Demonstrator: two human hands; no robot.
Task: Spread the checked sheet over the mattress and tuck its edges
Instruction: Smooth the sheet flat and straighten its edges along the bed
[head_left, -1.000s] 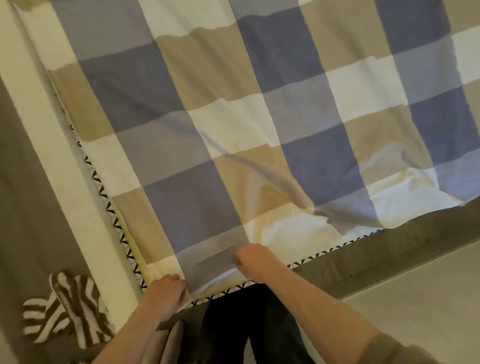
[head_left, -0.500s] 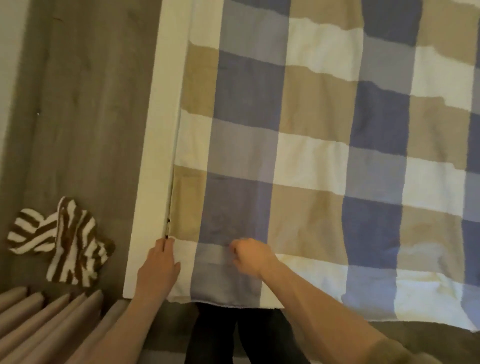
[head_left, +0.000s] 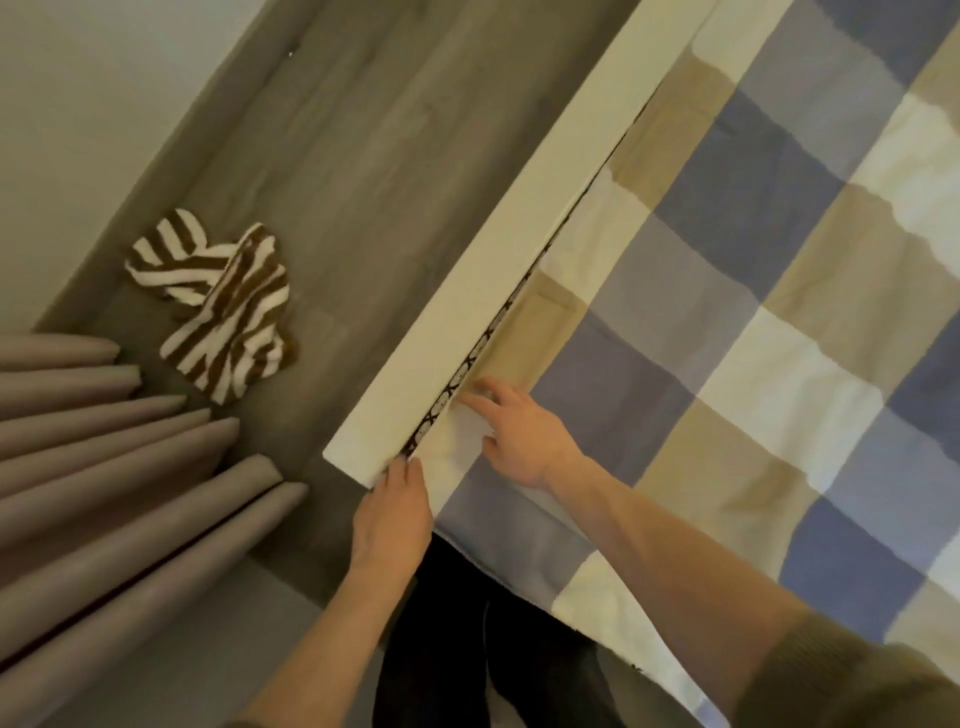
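The checked sheet (head_left: 727, 332), in blue, beige and white squares, lies spread over the mattress and fills the right side of the view. A thin strip of the mattress's black-and-white patterned edge (head_left: 457, 379) shows between the sheet and the white bed frame rail (head_left: 498, 249). My right hand (head_left: 511, 423) lies flat on the sheet's corner, fingers straight and spread, touching the fabric right beside that gap. My left hand (head_left: 397, 512) is at the rail's near end, its fingertips at the sheet's corner edge; I cannot tell whether they pinch the fabric.
A brown-and-white striped cloth (head_left: 223, 306) lies on the grey wood floor (head_left: 332, 156) left of the bed. Grey curtain folds (head_left: 114, 467) hang at the lower left. The sheet's near edge hangs over the bed's foot above my dark trousers (head_left: 467, 649).
The view has swung left and tilted. My right hand has opened from a curled grip and moved to the sheet's corner by the rail. My left hand stays at the corner.
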